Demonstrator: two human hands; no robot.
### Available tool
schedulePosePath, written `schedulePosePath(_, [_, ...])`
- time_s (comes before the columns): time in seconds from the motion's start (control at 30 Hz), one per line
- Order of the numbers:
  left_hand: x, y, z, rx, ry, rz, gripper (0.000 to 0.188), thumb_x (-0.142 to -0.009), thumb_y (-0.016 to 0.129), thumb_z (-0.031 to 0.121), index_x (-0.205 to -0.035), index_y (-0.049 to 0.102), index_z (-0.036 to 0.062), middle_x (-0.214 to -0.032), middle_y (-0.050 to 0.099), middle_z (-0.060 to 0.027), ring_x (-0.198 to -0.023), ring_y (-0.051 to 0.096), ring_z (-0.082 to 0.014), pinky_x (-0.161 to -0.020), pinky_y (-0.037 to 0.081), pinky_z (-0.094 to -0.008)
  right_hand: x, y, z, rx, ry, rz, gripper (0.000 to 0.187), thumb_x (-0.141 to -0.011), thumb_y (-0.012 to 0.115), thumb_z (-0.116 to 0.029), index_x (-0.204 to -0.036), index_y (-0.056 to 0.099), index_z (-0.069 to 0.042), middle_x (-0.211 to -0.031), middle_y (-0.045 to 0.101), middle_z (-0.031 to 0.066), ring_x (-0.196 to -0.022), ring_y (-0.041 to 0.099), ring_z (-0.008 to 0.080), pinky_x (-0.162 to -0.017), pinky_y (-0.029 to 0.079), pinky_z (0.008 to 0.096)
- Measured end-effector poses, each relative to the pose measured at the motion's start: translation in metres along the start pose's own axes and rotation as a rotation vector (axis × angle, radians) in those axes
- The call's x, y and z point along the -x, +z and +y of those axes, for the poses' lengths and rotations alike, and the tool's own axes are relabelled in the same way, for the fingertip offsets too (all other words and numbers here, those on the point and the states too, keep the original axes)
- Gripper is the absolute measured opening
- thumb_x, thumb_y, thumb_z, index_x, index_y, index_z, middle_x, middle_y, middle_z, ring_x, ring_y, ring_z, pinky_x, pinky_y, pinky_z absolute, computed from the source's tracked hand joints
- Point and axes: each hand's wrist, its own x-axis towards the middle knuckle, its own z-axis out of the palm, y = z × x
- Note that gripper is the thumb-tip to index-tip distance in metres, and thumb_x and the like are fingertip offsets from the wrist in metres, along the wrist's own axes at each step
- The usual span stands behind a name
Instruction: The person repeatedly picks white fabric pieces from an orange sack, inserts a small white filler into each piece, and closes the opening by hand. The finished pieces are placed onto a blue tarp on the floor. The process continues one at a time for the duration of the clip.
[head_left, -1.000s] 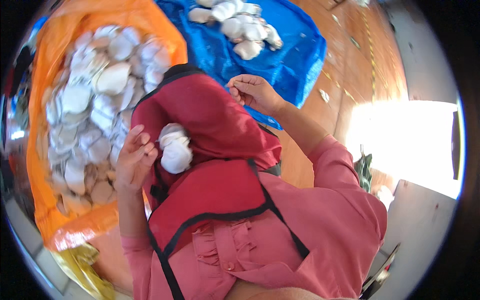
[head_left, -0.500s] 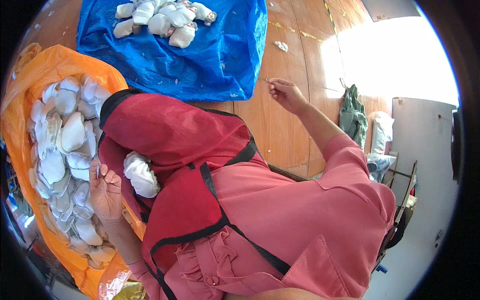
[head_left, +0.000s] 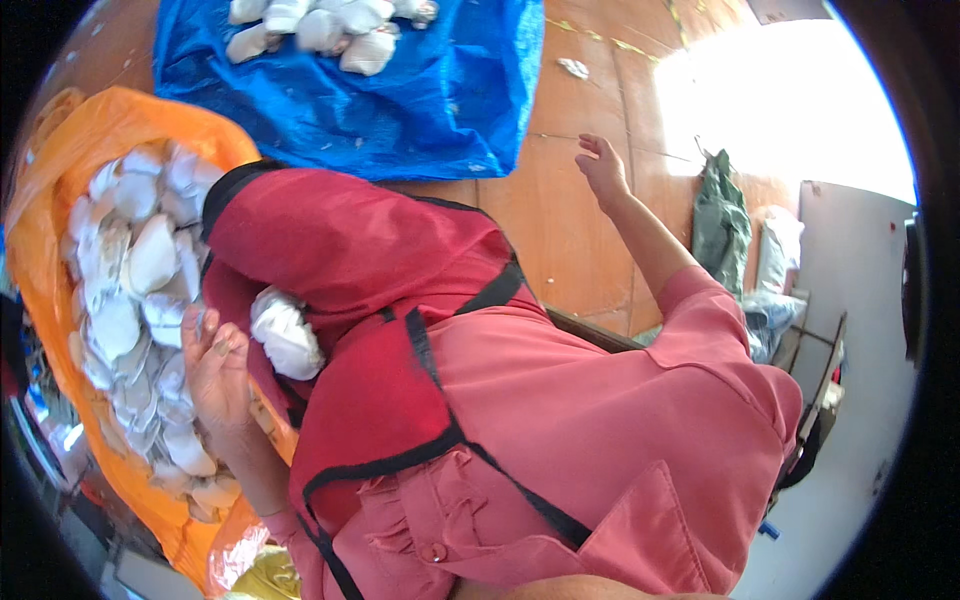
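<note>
My left hand is raised beside the orange bag, index finger up and the other fingers curled in. Whatever is between the fingers, if anything, is too small to make out. Next to it, in the fold of the dark red apron, rests a bunched white cloth-like bundle, not touched by either hand. White and pale grey rounded pads fill the orange plastic bag at my left. My right hand is stretched far out over the floor, fingers extended and apart, and I see nothing in it.
Ahead lies a blue plastic sheet with several white bundles piled on it. A small white scrap is on the brown floor. A dark green cloth and a white bag stand by the grey panel at right.
My right hand has moved right and slightly farther away, its fingers going from a pinch to stretched out. My left hand has barely shifted. The view has moved a little.
</note>
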Motion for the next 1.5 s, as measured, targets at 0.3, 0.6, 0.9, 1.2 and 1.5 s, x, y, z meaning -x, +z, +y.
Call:
schedulePosePath(0.3, [0.018,0.006,-0.004,-0.210,0.230,0.034,0.043,-0.082,0.059,-0.010,-0.121,0.054,0.0045,-0.110,0.055,-0.0071,-0.105,0.056,-0.0211,-0.094,0.047,-0.0344,0.061,0.138,-0.191,-0.364,-0.459,-1.054,0.019,-0.095,0.058,-0.005,-0.112,0.064,0.000,-0.106,0.068,0.0078,-0.097,0.063,0.0135,-0.085,0.051,0.0287])
schedulePosePath(0.6, [0.057,0.055,-0.038,-1.806,0.533,0.217,0.059,-0.074,0.078,0.022,-0.125,0.055,0.0047,-0.121,0.055,-0.0203,-0.114,0.056,-0.0348,-0.098,0.046,-0.0432,0.152,0.214,-0.290,0.196,-0.651,-1.679,0.028,-0.089,0.061,-0.015,-0.114,0.064,-0.002,-0.101,0.067,0.0130,-0.094,0.065,0.0184,-0.083,0.051,0.0304])
schedulePosePath(0.9, [0.064,-0.008,-0.038,-1.138,0.349,0.425,0.049,-0.081,0.064,0.004,-0.129,0.052,0.0008,-0.117,0.061,-0.0073,-0.104,0.059,-0.0157,-0.091,0.048,-0.0294,0.167,0.249,-0.275,-0.279,-0.824,-1.406,0.041,-0.084,0.069,-0.010,-0.125,0.060,-0.006,-0.122,0.058,0.0139,-0.116,0.057,0.0240,-0.097,0.047,0.0341])
schedulePosePath(1.2, [0.074,0.000,-0.039,-0.917,0.420,0.472,0.043,-0.081,0.066,0.004,-0.123,0.057,0.0035,-0.115,0.062,-0.0103,-0.108,0.059,-0.0200,-0.095,0.046,-0.0318,0.196,0.270,-0.287,-0.163,-0.992,-1.361,0.068,-0.074,0.081,-0.023,-0.132,0.051,-0.005,-0.140,0.043,0.0160,-0.131,0.043,0.0293,-0.108,0.037,0.0382])
schedulePosePath(1.5, [0.083,-0.006,-0.037,-0.998,0.398,0.337,0.064,-0.081,0.069,0.011,-0.139,0.043,0.0020,-0.132,0.054,-0.0103,-0.120,0.052,-0.0189,-0.102,0.041,-0.0326,0.200,0.280,-0.284,-0.101,-0.867,-1.472,0.063,-0.074,0.082,-0.025,-0.125,0.055,-0.002,-0.122,0.056,0.0144,-0.116,0.054,0.0270,-0.100,0.043,0.0355])
